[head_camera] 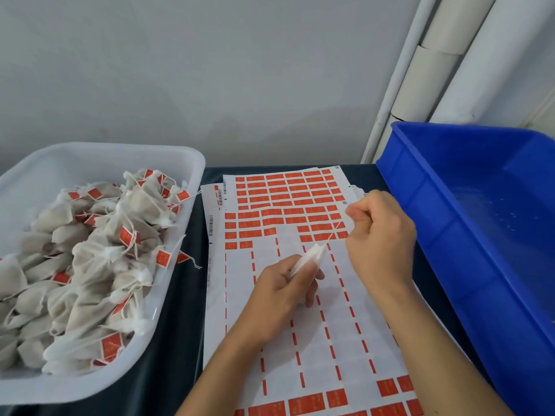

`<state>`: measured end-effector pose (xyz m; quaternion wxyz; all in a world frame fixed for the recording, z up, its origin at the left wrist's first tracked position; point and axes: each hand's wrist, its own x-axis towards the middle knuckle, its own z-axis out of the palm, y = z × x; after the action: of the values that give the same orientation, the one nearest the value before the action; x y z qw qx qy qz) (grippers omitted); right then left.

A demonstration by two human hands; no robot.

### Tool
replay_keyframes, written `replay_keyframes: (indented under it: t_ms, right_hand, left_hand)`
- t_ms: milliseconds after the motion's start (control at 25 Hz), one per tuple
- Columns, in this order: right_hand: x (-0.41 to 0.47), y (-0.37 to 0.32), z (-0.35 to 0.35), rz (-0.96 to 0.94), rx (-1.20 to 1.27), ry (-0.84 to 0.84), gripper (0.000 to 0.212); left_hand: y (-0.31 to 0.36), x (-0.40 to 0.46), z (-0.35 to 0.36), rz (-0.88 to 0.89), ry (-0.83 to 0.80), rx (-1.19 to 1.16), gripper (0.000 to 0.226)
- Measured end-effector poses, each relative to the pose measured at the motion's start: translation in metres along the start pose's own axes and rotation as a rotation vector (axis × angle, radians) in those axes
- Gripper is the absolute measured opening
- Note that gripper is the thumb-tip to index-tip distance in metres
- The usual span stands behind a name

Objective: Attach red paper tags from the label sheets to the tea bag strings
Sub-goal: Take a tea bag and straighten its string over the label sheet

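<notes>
A white tea bag [310,257] is gripped in my left hand [282,292] above the label sheet [288,298]. Its thin string [333,232] runs up and right to my right hand [380,235], which pinches the string's end between curled fingers. The sheet lies on the dark table, with rows of red paper tags [288,193] at its far end and a few more tags [306,405] at the near edge. The sheet's middle is peeled bare, leaving only thin red strips.
A white tray [186,163] on the left is heaped with tea bags [90,259] carrying red tags. A blue plastic bin [450,187] stands on the right. More sheets lie under the top one. White pipes run up the wall at the back right.
</notes>
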<state>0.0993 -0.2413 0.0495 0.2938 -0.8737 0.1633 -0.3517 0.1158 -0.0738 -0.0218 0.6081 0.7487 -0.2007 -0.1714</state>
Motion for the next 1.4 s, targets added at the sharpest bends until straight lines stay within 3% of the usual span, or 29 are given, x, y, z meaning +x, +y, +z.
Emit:
replay_keyframes:
  t_ms: [200, 400, 520, 680, 880, 1080, 1240, 1400]
  right_hand:
    - [-0.001, 0.006, 0.007, 0.023, 0.185, -0.188, 0.005]
    - [-0.026, 0.01, 0.015, 0.088, 0.331, -0.384, 0.026]
    - [-0.035, 0.01, 0.021, 0.122, 0.426, -0.517, 0.025]
    - [-0.029, 0.007, 0.017, 0.053, 0.38, -0.468, 0.01]
    - [-0.027, 0.006, 0.01, 0.049, 0.407, -0.416, 0.01]
    - [-0.035, 0.003, 0.01, 0.108, 0.503, -0.462, 0.004]
    - [-0.034, 0.0, 0.009, 0.165, 0.54, -0.424, 0.01]
    - [-0.033, 0.002, 0.009, 0.225, 0.536, -0.344, 0.017]
  left_hand:
    - [0.001, -0.005, -0.002, -0.038, 0.003, -0.145, 0.048]
    - [0.008, -0.001, -0.008, 0.0, 0.063, -0.201, 0.037]
    - [0.006, 0.001, -0.01, 0.041, 0.098, -0.205, 0.033]
    - [0.008, 0.002, -0.007, 0.063, 0.08, -0.186, 0.029]
    - [0.007, 0.001, -0.006, 0.064, 0.104, -0.155, 0.04]
    - [0.005, 0.002, -0.005, 0.071, 0.053, -0.148, 0.031]
    - [0.008, -0.001, -0.008, 0.056, -0.011, -0.194, 0.017]
    - [0.009, -0.008, -0.011, -0.063, -0.02, -0.189, 0.052]
